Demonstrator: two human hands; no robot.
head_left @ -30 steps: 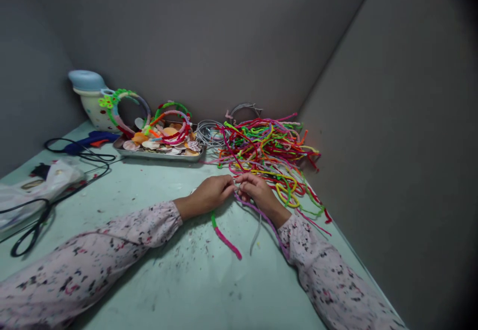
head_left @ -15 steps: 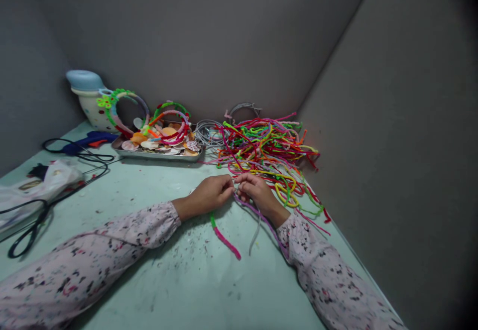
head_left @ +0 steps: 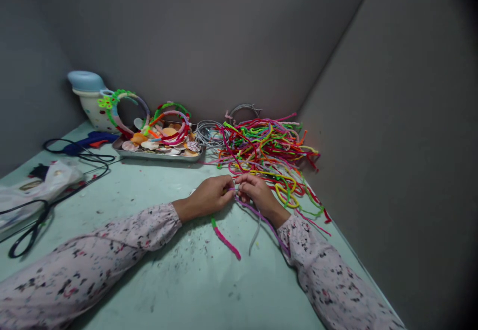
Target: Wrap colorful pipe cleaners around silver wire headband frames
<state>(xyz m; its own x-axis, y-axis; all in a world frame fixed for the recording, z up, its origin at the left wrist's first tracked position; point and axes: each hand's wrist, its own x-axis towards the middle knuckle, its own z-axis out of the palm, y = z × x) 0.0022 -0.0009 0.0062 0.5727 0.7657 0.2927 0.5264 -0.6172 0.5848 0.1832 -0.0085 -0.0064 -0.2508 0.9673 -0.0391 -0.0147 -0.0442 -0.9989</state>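
Over the middle of the table my left hand (head_left: 213, 193) is closed in a pinch, with a bit of purple showing at its fingertips. A pink and green fuzzy wrapped length (head_left: 227, 240) hangs out below that hand. Almost touching it, my right hand (head_left: 259, 196) pinches a purple pipe cleaner (head_left: 271, 228), whose long end trails back along the right wrist and sleeve. A grey wire (head_left: 255, 238) comes out beneath the right hand and bends downward. The fingers hide where wire and pipe cleaner meet.
Behind my right hand lies a tangled heap of coloured pipe cleaners (head_left: 267, 143). Coiled grey wire (head_left: 209, 133) sits beside a metal tray (head_left: 160, 157) of seashells and wrapped hoops. Left are a blue-lidded container (head_left: 91, 98), a black cord (head_left: 43, 215) and a plastic bag (head_left: 56, 178).
Both hands stay in nearly the same place. A bit of purple pipe cleaner now shows at my left fingertips, and the left fingers have shifted slightly.
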